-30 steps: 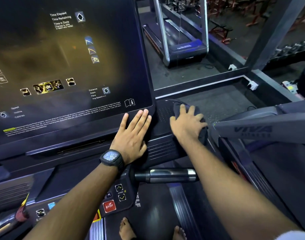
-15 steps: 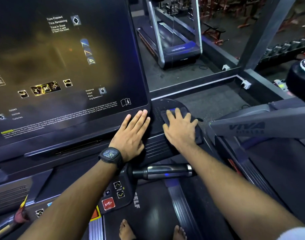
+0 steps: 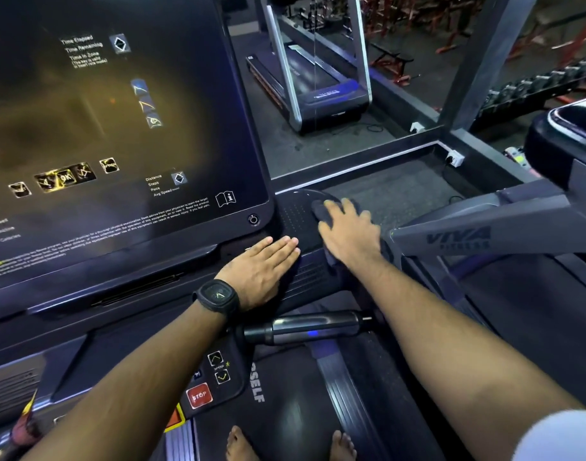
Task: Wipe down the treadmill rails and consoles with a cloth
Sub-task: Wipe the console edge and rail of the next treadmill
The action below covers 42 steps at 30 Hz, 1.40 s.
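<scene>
1. Since the earlier frame, the left hand has slid off the screen's corner onto the ledge below. The right hand has carried the cloth slightly further out over the round dotted pad.
2. Neither grip closes on anything. The right fingers are spread and press the dark cloth flat on the pad. The left palm lies flat, fingers together, bracing on the console.
3. To wipe well, I would keep even palm pressure, use overlapping strokes around the pad's rim, then push a cloth edge into the seam beside the screen. The left wrist should stay clear of the red stop button.
4. The screen is glossy and dark, so streaks will likely show. The pad's dotted texture probably holds dust.
5. A metal handlebar runs below the hands. A neighbouring treadmill's grey rail sits just right, and another treadmill stands well beyond.
</scene>
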Tool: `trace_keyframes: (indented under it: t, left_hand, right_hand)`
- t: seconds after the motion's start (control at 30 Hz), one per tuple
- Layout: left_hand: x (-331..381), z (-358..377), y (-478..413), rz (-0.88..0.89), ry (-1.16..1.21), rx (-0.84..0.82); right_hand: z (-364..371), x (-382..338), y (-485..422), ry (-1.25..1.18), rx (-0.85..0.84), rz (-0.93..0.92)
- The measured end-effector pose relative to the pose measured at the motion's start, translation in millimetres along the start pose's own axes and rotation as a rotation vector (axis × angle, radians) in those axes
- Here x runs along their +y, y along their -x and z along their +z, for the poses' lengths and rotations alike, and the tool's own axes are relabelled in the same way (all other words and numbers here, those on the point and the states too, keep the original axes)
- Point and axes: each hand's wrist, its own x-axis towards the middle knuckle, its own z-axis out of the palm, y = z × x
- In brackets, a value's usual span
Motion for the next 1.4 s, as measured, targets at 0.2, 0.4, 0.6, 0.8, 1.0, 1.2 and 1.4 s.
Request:
trace_keyframes:
  t: [0.2,0.4,0.6,0.8,1.0,1.2,1.4]
  left_hand:
    - [2.2,0.7,-4.3,-0.006,0.001,-0.034]
    - [8.1,4.9,-4.6,-0.002,-0.018,-0.056]
    - [12.3,-2.7,-12.0,-0.053,0.054,-0.065]
    - [11.1,3.6,-16.7,-0.056,0.097,-0.021]
    - [22.1,7.0,-35.5,-0.125,0.175,-0.044]
    - [25.6,10.8,-40.1,-0.129,0.188,-0.013]
    - [27.8,11.1,-54.1,-0.162,0.226,-0.009]
  right_hand:
    - [14.2,-23.4,42.6,0.244,0.099,-0.05]
    - [-1.7,-3.6,-9.4,-0.002,-0.036,-0.025]
    - [17.1,-30.2,21.6,0.233,0.117,-0.085]
    - [-1.7,-9.8,-28.5,-0.066,-0.048,-0.003]
    - [10.4,-26.0,-9.5,0.158,0.083,-0.129]
    - [-5.6,-6.8,-48.6,-0.191,-0.083,0.17]
    - [4.1,-28.5,-44.1,0.026,0.014,-0.112]
